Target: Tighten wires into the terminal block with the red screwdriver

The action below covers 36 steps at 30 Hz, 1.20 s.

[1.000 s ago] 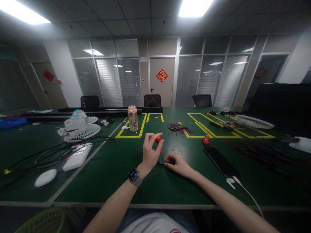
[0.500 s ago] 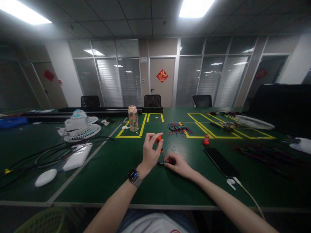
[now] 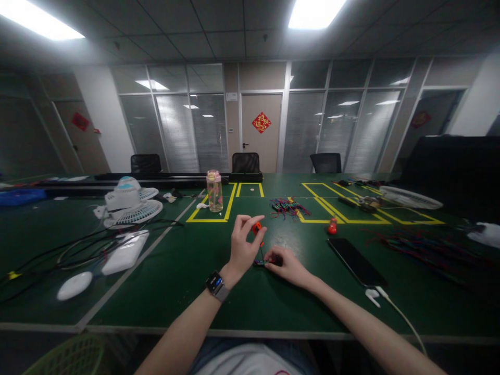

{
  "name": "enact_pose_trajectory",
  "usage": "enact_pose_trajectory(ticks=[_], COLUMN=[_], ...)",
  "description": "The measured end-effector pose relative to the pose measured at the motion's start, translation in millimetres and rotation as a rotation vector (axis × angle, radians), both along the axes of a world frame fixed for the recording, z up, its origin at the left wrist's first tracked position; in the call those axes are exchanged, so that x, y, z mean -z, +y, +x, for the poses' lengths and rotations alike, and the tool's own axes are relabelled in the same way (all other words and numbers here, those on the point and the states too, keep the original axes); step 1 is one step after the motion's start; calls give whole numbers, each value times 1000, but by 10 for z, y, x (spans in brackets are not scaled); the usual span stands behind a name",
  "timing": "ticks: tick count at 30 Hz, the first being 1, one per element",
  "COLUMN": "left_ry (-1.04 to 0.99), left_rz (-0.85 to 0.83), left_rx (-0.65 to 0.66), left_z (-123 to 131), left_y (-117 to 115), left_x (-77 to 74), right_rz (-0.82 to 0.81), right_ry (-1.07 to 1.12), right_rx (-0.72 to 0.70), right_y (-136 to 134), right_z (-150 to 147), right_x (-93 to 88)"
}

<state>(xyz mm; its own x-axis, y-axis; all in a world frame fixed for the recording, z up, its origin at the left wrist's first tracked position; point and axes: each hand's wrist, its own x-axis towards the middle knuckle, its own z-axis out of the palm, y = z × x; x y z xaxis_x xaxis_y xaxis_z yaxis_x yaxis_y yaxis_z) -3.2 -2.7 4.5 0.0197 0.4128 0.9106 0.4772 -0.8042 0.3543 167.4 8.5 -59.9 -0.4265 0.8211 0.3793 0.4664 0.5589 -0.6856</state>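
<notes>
My left hand (image 3: 241, 245), with a watch on its wrist, is raised a little above the green table (image 3: 172, 276) and pinches the orange handle of a small screwdriver (image 3: 257, 229); its thin shaft points down. My right hand (image 3: 287, 264) rests flat on the table just to the right and presses down on a small dark part with coloured bits (image 3: 262, 262), which sits under the screwdriver's tip. The fingers hide most of that part.
A black phone (image 3: 356, 260) with a white cable and an earbud (image 3: 371, 297) lies to the right. A red object (image 3: 332, 226), a pile of coloured wires (image 3: 288, 207), a pink-capped bottle (image 3: 213, 190), white fans (image 3: 130, 200), cables and a white mouse (image 3: 74, 285) are around.
My left hand has turned slightly on the orange screwdriver, its fingers curling in closer. My right hand stays on the small part.
</notes>
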Motion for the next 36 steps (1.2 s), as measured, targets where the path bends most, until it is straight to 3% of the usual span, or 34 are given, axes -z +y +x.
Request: enact_pose_trajectory(ticks=[7, 15, 21, 31, 36], left_ry=[14, 4, 25, 15, 34], left_rz=[-57, 0, -71, 13, -34], left_rx=[89, -8, 102, 0, 86], left_z=[-11, -8, -14, 1, -15], left_y=[-7, 20, -10, 13, -5], left_x=[5, 14, 8, 12, 7], right_rz=[-5, 0, 3, -7, 4], right_ry=[-13, -6, -1, -8, 0], right_rx=[-7, -2, -15, 2, -1], right_y=[6, 13, 23, 1, 12], right_z=[2, 7, 8, -6, -2], right_x=[1, 16, 26, -10, 13])
